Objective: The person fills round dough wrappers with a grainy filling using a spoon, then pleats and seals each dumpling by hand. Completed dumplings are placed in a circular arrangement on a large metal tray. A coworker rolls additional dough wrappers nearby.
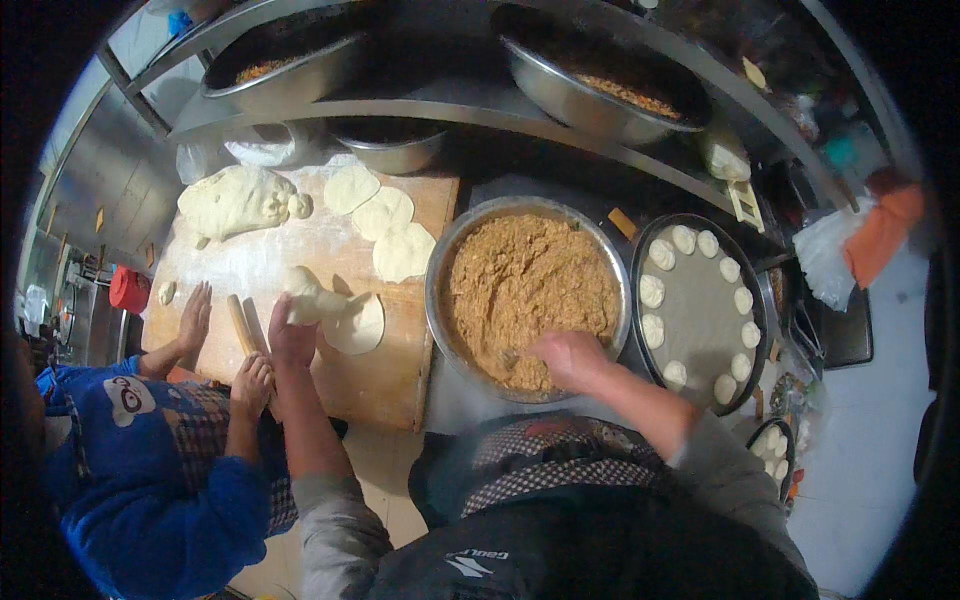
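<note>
My left hand (pixel 293 334) is raised over the floured wooden board (pixel 390 390), closed on a limp dough wrapper (pixel 306 292). Beside it another flat round wrapper (pixel 358 324) lies on the board, partly behind the held dough. Farther back lie several overlapping dough rounds (pixel 403 251). To the right of the board stands a large steel bowl (pixel 624 281) of brown minced filling (pixel 532 277). My right hand (pixel 574 360) is low in this bowl, at the near side of the filling, with its fingers around a utensil whose lower end (pixel 510 358) is in the filling.
At the left, a co-worker's hands (pixel 253 379) are at a rolling pin (pixel 241 326). A large dough mass (pixel 236 202) lies behind. Right of the bowl, a round pan (pixel 697 322) holds several filled buns (pixel 652 291). Steel bowls (pixel 600 97) stand on the shelf (pixel 450 112) above.
</note>
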Demonstrator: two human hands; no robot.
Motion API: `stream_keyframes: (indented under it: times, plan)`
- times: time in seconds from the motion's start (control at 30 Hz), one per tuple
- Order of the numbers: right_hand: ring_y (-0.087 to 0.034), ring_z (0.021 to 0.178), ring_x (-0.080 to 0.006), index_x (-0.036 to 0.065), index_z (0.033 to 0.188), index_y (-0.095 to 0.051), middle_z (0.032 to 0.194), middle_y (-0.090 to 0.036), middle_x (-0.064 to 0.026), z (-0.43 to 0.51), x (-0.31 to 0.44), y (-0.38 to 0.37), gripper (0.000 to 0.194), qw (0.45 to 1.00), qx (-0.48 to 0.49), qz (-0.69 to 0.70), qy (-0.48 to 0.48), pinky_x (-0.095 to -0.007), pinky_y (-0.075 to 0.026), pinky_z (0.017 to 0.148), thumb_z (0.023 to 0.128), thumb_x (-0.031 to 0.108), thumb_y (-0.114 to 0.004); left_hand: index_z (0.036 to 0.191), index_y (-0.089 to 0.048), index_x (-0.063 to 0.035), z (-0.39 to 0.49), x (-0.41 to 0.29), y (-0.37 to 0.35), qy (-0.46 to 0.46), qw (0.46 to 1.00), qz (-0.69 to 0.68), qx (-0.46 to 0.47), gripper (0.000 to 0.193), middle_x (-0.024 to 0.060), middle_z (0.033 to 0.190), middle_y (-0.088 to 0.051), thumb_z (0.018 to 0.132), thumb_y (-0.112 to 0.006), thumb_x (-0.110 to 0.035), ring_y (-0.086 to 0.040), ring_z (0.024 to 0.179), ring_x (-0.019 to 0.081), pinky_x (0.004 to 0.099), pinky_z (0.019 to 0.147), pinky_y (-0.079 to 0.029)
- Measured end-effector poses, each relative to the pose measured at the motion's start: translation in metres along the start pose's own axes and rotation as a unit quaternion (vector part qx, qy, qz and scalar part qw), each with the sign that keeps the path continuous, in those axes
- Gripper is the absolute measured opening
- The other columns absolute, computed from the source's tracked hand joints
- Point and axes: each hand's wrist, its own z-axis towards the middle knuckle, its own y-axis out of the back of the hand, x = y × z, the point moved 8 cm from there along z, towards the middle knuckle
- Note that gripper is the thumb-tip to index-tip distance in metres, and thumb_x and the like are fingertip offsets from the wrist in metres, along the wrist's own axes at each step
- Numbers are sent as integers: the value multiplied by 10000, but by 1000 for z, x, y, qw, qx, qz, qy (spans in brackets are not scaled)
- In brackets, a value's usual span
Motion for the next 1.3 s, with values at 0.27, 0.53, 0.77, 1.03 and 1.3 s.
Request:
stream_keyframes:
  times: [0.27, 0.53, 0.77, 1.03, 1.3]
  plan:
    - [-673, 922, -429, 57, 897, -729, 924, -697, -237, -25, 3, 4, 182, 995, 52, 46, -71, -527, -531, 817, 845, 76, -556, 1520, -372, -12, -124, 17, -78, 41, 932, -291, 214, 795, 189, 1567, -395, 962, -493, -564, -394, 1425, 370, 567, 1198, -251]
    - [-681, 851, -430, 53, 882, -725, 888, -707, -209, -27, 0, -6, 175, 987, 1, 145, -68, -508, -544, 776, 847, 123, -569, 1567, -291, -29, -162, 55, -130, 160, 945, -262, 113, 897, 211, 1591, -354, 913, -483, -612, -384, 1444, 403, 576, 1185, -300]
    - [-713, 763, -229, 48, 1029, -772, 852, -752, -125, -30, -15, -12, 238, 914, 70, 369, -153, -365, -557, 721, 861, 158, -645, 1476, -413, 2, -149, 45, -174, 143, 966, -161, 140, 748, 251, 1450, -491, 892, -549, -444, -514, 1312, 436, 579, 1086, -447]
    - [-670, 697, -125, 16, 1102, -752, 791, -738, -88, -61, -11, 102, 244, 906, -120, 397, -87, -289, -535, 670, 920, 136, -641, 1359, -538, 0, -154, 123, -239, 275, 943, -176, 54, 521, 188, 1300, -638, 957, -520, -331, -634, 1165, 363, 535, 1005, -516]
    - [-695, 884, -225, 49, 1081, -769, 991, -723, -124, -59, -14, 70, 220, 879, -199, 411, -139, -324, -547, 797, 891, 152, -728, 1412, -502, -13, -154, 134, -311, 292, 920, -222, 135, 574, 194, 1396, -579, 1059, -342, -436, -554, 1275, 386, 566, 1113, -407]
